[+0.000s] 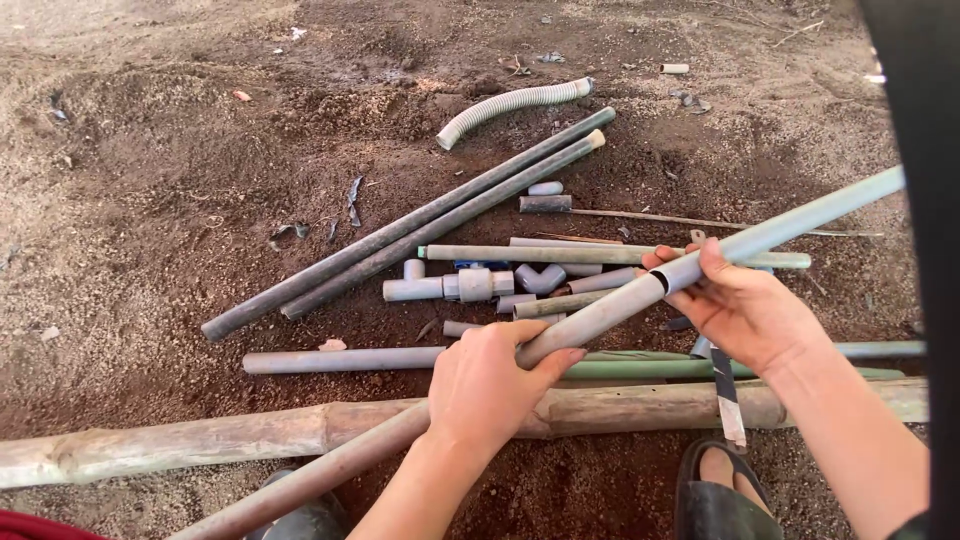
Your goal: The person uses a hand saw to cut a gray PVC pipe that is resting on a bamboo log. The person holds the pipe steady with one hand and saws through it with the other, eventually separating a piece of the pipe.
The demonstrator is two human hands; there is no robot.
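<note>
2 pipes met end to end between our hands: our left hand [487,385] was closed around the dirty grey pipe [560,335], and our right hand [745,305] gripped the cleaner pale pipe [800,218] just beside the joint [660,282]. We judged the ends seated or nearly so. Loose pipes and an elbow fitting [541,277] lay on the soil [150,200] beyond a bamboo pole [200,440].
</note>
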